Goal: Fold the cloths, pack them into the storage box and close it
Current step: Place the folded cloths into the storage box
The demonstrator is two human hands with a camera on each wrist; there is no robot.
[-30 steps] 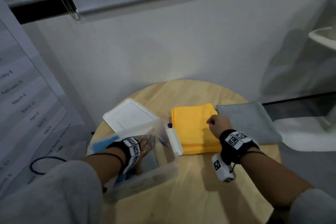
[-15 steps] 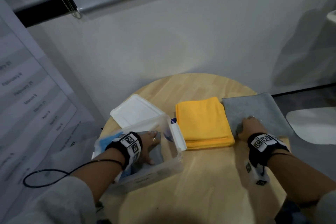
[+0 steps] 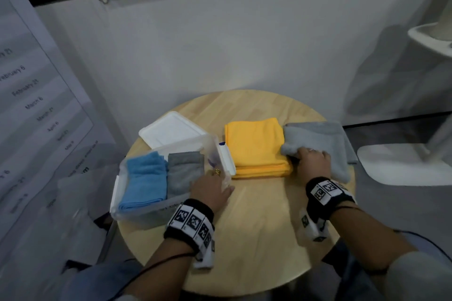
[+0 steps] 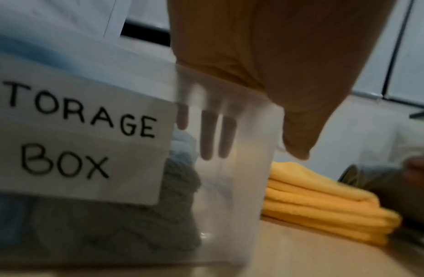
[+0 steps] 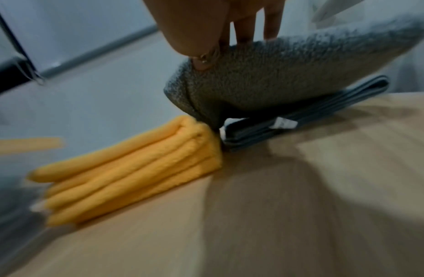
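Shifted from inside, your left hand (image 3: pixel 210 190) clasps the box (image 3: pixel 144 217) holding two cloths (image 3: pixel 146 178); your right hand (image 3: pixel 311 161) pinches a loose gray cloth (image 3: pixel 318 137).

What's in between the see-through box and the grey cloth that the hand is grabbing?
The folded yellow cloth lies between the storage box and the grey cloth pinched by the right hand. The head view shows it best.
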